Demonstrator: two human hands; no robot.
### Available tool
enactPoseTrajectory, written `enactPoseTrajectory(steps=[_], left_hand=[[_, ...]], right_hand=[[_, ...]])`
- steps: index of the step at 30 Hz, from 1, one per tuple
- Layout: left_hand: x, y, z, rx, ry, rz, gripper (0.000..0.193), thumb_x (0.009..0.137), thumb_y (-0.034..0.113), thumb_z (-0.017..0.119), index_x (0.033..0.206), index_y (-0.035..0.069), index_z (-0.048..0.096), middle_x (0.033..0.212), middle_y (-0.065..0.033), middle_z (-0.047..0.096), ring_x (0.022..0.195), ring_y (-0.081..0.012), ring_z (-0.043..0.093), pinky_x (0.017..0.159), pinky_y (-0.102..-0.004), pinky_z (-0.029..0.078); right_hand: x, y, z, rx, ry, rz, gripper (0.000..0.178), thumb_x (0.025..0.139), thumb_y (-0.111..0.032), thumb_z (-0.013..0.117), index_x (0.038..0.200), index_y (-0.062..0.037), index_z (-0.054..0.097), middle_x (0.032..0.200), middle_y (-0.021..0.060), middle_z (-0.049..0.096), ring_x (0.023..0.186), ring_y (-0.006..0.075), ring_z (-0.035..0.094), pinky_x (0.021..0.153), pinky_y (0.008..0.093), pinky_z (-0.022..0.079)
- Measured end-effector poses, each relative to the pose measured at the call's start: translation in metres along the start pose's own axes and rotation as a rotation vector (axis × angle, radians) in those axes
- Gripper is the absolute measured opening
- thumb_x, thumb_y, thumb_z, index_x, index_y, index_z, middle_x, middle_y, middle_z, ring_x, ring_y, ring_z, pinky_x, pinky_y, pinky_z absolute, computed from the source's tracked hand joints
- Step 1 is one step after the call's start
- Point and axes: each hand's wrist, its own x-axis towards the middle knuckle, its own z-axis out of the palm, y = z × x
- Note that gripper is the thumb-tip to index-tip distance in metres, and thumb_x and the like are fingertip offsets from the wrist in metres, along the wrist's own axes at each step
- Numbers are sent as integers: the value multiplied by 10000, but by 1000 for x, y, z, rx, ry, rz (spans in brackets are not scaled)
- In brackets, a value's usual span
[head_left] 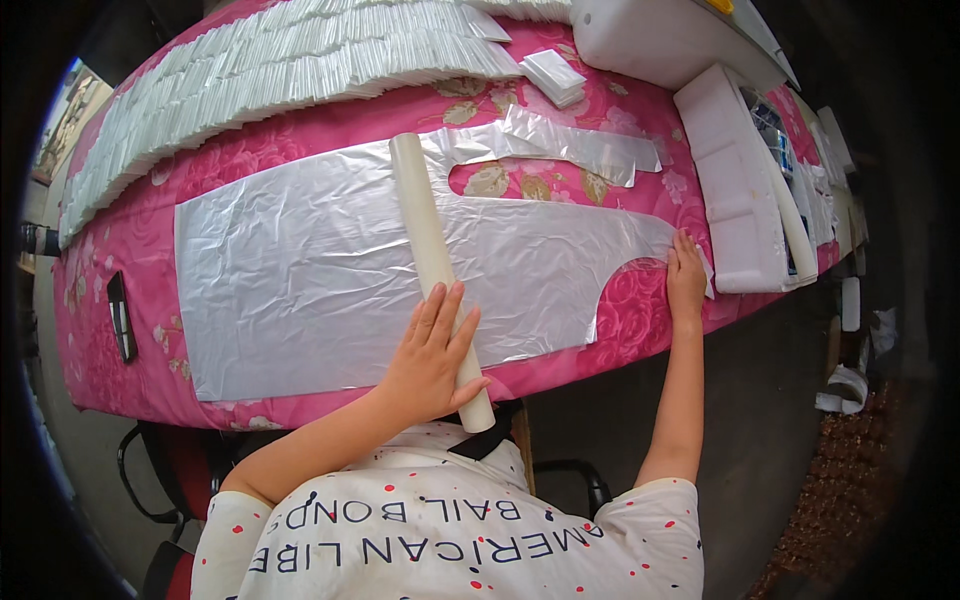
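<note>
A thin, whitish, apron-shaped plastic sheet (290, 270) lies spread and wrinkled on the table. A rounded cut-out divides its right end into two straps, the far one crumpled. Across its middle rests a long cream tube (425, 215), its near end past the table edge. My left hand (432, 352) lies over the tube's near part with fingers stretched and thumb apart. At the near strap's right tip, my right hand (685, 275) lies with its fingers extended on the plastic; their undersides are hidden.
Long rows of folded plastic packets (300, 70) line the far side, with a small separate stack (553, 77) beside them. White foam boxes (735, 190) stand at the right. A dark-handled tool (121, 318) lies at left on the pink floral tablecloth (235, 160).
</note>
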Motion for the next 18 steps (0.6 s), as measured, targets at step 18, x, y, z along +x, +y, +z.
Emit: enactPoseTrajectory(steps=[18], left_hand=[[-12,-25,-30,-1639,103,-822,383,866,219,597,1175,17,493,1035,-104,586,912,-140,569,810,-280,457]], right_hand=[[-70,-300,-53,919,-463,-451,362,783,-181,636,1081,3,542,1053,185,585,977,338,565,843,400,455]])
